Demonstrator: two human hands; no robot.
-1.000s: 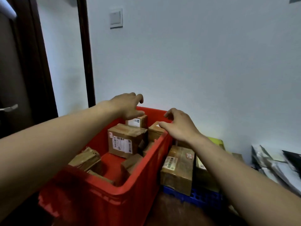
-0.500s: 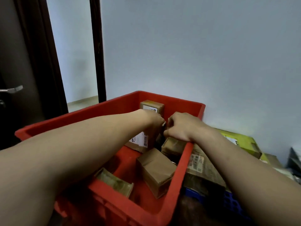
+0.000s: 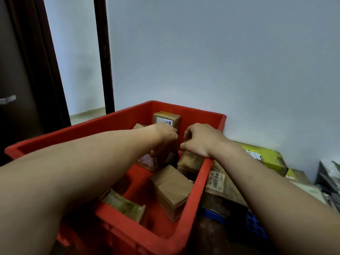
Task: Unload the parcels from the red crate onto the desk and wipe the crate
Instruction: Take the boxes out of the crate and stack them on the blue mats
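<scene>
Gripping a tall parcel (image 3: pixel 170 158) with left hand (image 3: pixel 165 135) mid-frame, inside crate (image 3: pixel 110 123) at lower centre, probably to pull it clear of the rest. Can't make out any grip for right hand (image 3: pixel 202 140), curled just beside, tbh.

Tight at the far end of the red crate (image 3: pixel 117 119), looser in its middle.
The left hand (image 3: pixel 165 138) and right hand (image 3: pixel 200 141) meet close together among upright parcels (image 3: pixel 166 117) by the far wall. Bare crate floor (image 3: pixel 138 181) lies open between the tilted brown parcel (image 3: pixel 171 190) and the flat parcel (image 3: pixel 123 206) at the near rim. The right wall is hemmed by outside boxes (image 3: pixel 220 186).
</scene>
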